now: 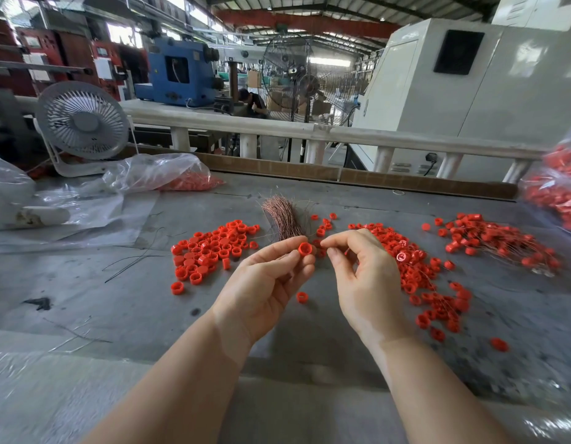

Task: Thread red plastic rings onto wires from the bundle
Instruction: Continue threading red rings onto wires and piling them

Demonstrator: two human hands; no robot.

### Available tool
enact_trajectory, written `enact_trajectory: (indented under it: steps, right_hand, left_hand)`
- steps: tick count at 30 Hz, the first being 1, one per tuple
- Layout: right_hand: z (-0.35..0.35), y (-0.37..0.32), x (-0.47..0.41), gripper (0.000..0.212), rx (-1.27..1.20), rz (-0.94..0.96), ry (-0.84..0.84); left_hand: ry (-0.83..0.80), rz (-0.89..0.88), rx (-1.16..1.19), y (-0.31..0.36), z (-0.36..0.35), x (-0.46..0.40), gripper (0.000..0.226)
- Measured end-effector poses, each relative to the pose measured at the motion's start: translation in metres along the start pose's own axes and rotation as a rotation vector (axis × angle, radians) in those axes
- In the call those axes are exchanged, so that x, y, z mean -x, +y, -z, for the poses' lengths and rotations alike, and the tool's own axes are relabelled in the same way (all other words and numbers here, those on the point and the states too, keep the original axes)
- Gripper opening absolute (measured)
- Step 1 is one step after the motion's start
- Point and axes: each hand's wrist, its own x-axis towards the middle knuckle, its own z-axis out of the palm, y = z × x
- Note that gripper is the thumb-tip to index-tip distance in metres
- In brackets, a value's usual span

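Head view: left grip (265, 283) pinches smooth round red ring (305, 249); right grip (364, 277) pinches, contents unclear.

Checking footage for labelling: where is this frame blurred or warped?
Head view: sharp on the left hand pinching a red ring; smeared along the bottom table edge and right-edge bag of rings; wide-angle bends the railing.

head cam: my only view | looks forward and down from head height | close over the near edge of the table (124, 302) | far edge and workshop beyond visible
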Motion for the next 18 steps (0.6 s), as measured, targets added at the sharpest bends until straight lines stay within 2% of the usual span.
enact_trajectory:
  steps: [8, 18]
  right_hand:
    - [0.0005, -0.0004, -0.0003, 0.013, 0.001, 0.004, 0.001]
    - [0.0003, -0.0018, 0.0001, 0.013, -0.009, -0.019, -0.012]
  left_hand:
    - [0.001, -0.012, -0.007, 0.0004, 0.0010, -0.0012, 0.015]
    - [-0.005, -0.021, -0.003, -0.0007, 0.0004, -0.0011, 0.016]
